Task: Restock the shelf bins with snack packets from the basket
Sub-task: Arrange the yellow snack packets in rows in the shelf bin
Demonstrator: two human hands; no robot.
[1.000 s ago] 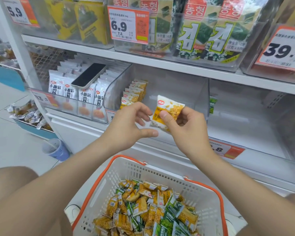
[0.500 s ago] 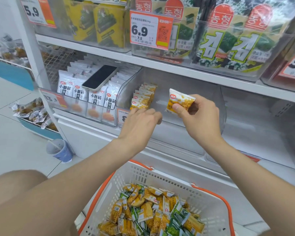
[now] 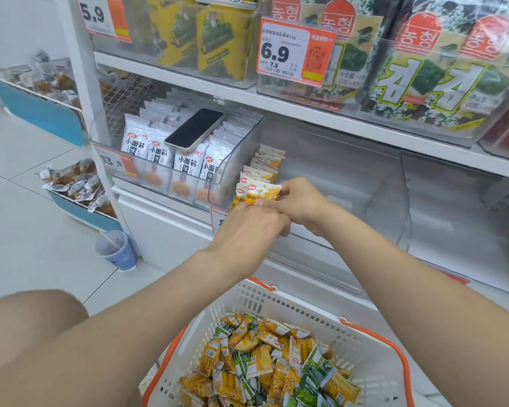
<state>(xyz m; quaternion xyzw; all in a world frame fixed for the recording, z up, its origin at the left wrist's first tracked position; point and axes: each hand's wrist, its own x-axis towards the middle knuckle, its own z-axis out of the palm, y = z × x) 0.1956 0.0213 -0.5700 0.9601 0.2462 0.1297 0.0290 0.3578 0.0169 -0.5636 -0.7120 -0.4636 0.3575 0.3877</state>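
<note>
My right hand pinches a yellow-and-white snack packet at the front of a row of matching packets in a clear shelf bin. My left hand is just below and in front of it, at the bin's front wall; its fingertips are hidden and whether they touch the packets is unclear. A white basket with orange handles sits low in front of me, holding several yellow and green packets.
The bin to the left holds white packets with a phone lying on top. Seaweed packs fill the shelf above. A paper cup stands on the floor. Blue-edged trays of snacks sit to the left.
My right hand has carried the packet left and down to the front of the row. My left hand moved forward up to the bin. The camera shifted closer and to the left.
</note>
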